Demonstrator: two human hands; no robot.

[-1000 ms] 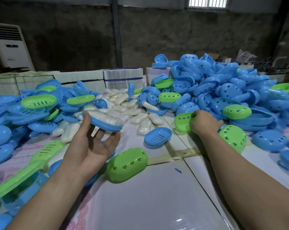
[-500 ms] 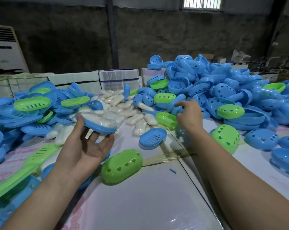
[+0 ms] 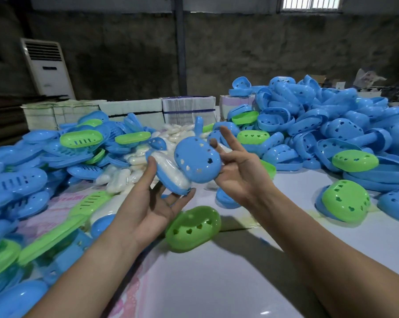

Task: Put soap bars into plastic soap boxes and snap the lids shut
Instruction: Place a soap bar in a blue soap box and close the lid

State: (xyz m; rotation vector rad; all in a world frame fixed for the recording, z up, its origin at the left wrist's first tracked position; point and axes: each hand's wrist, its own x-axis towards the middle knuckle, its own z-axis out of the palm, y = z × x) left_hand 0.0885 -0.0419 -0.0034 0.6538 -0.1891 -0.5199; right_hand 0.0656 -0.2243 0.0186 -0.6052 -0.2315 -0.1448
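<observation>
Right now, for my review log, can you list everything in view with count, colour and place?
soap box base: one, blue, holding a wrapped white soap bar, held above the table
lid: one, blue with heart holes, beside the base
green lid: one, on the table under the hands
lid pile: many, mostly blue, some green, right
base pile: many, blue and green, left
soap bars: many, white, centre
paper stacks: several, pale, behind
air conditioner: one, white, back left
left hand: grips the base
right hand: holds the lid
</observation>
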